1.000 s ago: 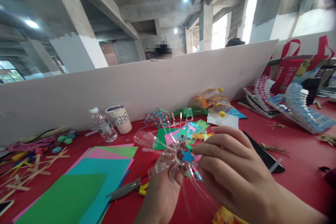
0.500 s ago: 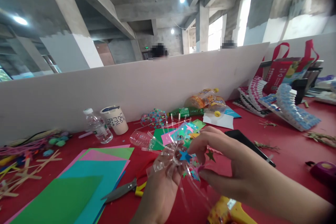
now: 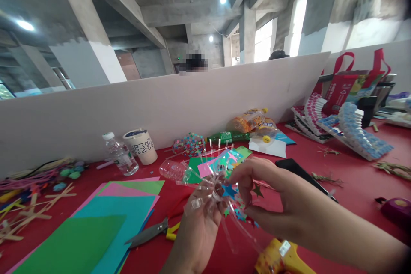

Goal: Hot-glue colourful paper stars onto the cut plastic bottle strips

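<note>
My left hand (image 3: 202, 222) is closed around the neck of a clear plastic bottle piece (image 3: 217, 195), cut into long strips that splay outward. Curled fingers of my right hand (image 3: 266, 192) are closed on a garland of small shiny stars (image 3: 239, 213). One blue star (image 3: 229, 191) lies against the bottle neck by the right index fingertip. A dark star (image 3: 257, 190) hangs beside the right fingers. Exactly where the fingers pinch the garland is partly hidden.
Scissors (image 3: 150, 233) and coloured paper sheets (image 3: 96, 227) lie left. A yellow glue gun (image 3: 279, 257) is at the front, a black phone-like object (image 3: 305, 177) right. Bottles (image 3: 247, 122), a cup (image 3: 141, 147) and more star garland (image 3: 189, 144) stand or lie by the white partition (image 3: 144, 107).
The bottle piece and the blue star have shifted very slightly to the right and turned a little. My hands stay almost in place.
</note>
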Tool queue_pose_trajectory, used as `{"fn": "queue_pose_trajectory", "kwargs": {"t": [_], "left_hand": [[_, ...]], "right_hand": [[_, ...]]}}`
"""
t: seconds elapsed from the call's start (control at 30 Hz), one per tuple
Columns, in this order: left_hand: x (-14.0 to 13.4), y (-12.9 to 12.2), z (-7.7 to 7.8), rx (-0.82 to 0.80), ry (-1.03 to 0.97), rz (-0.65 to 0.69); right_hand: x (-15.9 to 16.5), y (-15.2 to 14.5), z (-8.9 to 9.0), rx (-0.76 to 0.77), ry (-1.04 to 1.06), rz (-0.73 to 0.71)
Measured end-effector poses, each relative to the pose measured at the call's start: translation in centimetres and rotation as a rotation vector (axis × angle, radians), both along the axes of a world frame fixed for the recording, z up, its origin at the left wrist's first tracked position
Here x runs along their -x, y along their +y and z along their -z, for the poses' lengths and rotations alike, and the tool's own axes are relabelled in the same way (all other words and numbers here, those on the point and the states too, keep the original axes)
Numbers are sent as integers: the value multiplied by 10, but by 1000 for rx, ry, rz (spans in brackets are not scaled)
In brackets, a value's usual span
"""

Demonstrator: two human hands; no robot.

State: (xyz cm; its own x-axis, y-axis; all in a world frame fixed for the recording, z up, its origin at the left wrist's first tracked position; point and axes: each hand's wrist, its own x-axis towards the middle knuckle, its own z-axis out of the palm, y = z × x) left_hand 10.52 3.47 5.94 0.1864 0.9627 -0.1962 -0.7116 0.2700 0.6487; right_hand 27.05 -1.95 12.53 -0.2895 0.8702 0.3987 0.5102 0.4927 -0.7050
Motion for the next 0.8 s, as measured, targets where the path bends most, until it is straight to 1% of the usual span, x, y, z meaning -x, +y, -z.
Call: {"fn": "queue_pose_trajectory", "kwargs": {"t": [0.07,0.17,0.27,0.33,0.37,0.4,0.47,0.57,0.63,0.7,0.8], "left_hand": [[0,1,1,15,-10,-17],[1,2,4,9,-7,-25],[1,3,3,-68,-3,3],[1,4,2,-117,5,2],[1,4,1,-129,11,-4],[1,4,1,-136,19,-10],[2,5,1,-134,24,-17],[3,5,2,-62,28,-47],[4,4,3,6,42,-63],[4,4,3,38,40,-48],[5,3,4,35,2,-1]], "right_hand": [[0,2,1,-29,5,17],[3,6,5,-144,3,103],[6,10,11,-383,-96,230],[9,11,15,-551,-182,288],[11,11,16,-611,-208,299],[11,10,17,-636,-213,298],[12,9,16,-586,-163,254],[10,7,11,-379,-69,190],[7,5,7,-292,-68,165],[4,2,4,-287,-93,140],[-1,0,1,-392,-100,137]]}}
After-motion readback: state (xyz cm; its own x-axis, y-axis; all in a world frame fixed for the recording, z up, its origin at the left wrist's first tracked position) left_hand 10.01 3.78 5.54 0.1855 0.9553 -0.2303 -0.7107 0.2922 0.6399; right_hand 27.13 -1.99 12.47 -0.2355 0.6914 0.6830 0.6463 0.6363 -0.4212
